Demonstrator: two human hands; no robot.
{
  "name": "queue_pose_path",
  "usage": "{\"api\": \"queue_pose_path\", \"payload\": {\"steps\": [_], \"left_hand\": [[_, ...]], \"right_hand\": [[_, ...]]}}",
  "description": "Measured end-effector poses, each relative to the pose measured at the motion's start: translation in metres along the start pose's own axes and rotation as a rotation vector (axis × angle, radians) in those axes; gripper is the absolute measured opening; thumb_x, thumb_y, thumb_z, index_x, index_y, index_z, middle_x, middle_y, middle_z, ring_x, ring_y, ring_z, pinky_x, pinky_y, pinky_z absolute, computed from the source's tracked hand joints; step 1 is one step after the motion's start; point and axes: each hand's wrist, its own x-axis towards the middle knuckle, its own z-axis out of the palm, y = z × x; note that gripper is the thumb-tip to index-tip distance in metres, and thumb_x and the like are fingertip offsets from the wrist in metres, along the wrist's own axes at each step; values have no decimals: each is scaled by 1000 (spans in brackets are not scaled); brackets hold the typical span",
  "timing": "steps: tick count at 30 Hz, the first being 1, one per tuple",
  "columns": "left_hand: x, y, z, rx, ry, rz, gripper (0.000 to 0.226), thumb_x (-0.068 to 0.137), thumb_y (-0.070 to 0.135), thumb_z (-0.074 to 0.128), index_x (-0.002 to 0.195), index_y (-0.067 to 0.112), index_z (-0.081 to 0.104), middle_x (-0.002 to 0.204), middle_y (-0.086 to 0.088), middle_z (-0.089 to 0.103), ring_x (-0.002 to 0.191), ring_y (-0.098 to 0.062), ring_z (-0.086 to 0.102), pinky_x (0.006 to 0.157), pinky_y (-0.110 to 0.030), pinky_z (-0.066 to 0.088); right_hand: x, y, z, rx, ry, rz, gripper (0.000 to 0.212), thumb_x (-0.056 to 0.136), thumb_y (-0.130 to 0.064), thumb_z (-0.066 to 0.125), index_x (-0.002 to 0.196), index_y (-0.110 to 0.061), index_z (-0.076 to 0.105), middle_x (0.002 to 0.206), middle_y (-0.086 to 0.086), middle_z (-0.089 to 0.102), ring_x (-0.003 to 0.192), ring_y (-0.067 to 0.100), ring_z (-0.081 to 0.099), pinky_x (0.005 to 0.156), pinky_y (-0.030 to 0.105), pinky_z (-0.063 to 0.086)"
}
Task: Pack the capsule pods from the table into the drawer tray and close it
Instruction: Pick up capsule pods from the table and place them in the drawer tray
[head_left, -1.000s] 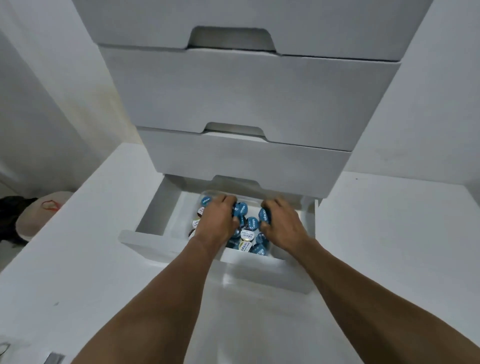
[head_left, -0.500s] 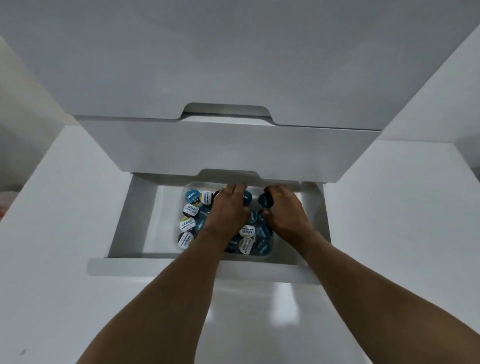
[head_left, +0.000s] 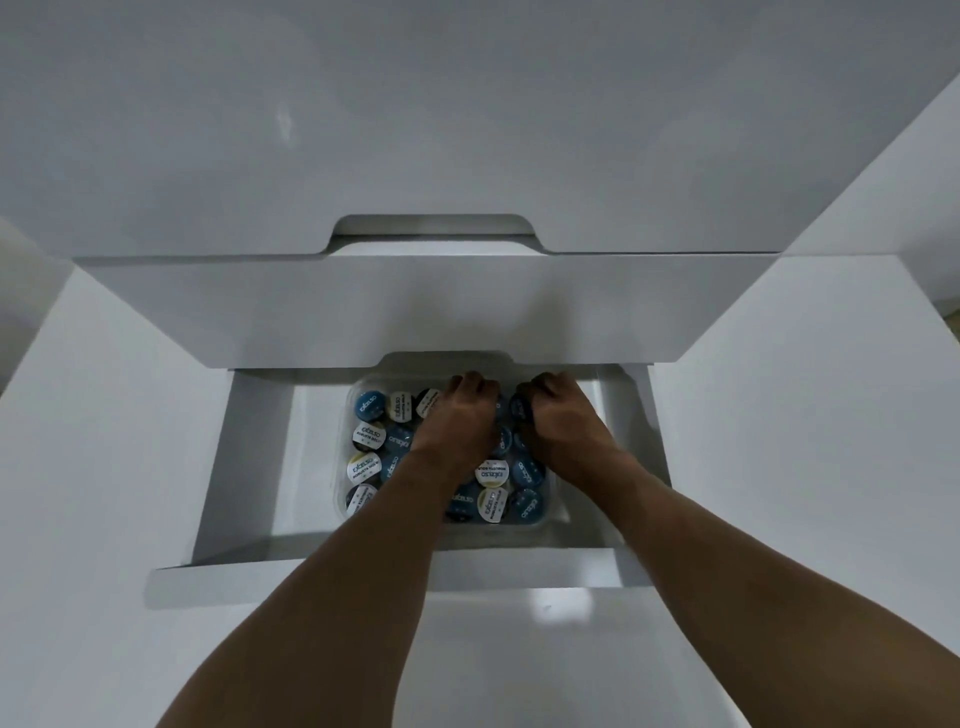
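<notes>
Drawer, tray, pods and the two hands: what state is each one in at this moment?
Bottom drawer: open, pulled out.
Upper drawer: looks shut.
Tray: sitting inside the bottom drawer, nearly full.
Pods: in the tray, lids up, packed close together.
Left hand: fingers curled down at the tray's far end; what it grips is hidden.
Right hand: curled the same way, beside the left hand.
</notes>
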Motion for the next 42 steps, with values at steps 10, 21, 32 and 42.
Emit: {"api": "queue_pose_path", "payload": {"steps": [10,21,32,42], "left_hand": [[1,-4,5,3,8,-1,37,85,1,56,121,6,57,124,-14,51,114,-28,48,98,-33,41],[-1,-7,2,-20,25,32,34,83,-2,56,116,2,59,119,-17,55,110,-31,51,96,-36,44],[-44,-7,-36,23,73,44,29,90,18,54,116,5,56,110,-14,59,101,-28,57,86,-37,51],[-147,26,-49,-35,352,-121,35,93,23,49,125,9,54,121,-12,57,104,-28,57,88,-37,50]], "right_hand": [[0,8,4,-168,-41,-119,17,61,-2,79,75,-1,69,70,12,67,67,29,61,66,32,48],[6,10,6,-64,-99,8,7,82,-4,60,84,0,66,83,18,64,77,33,59,69,35,46],[-28,-31,-28,-6,-95,280,27,94,-20,45,112,-6,60,114,14,58,104,28,53,88,37,47],[-113,-88,-51,-1,111,179,26,94,-22,48,111,-6,60,110,13,61,97,29,57,83,36,45]]}}
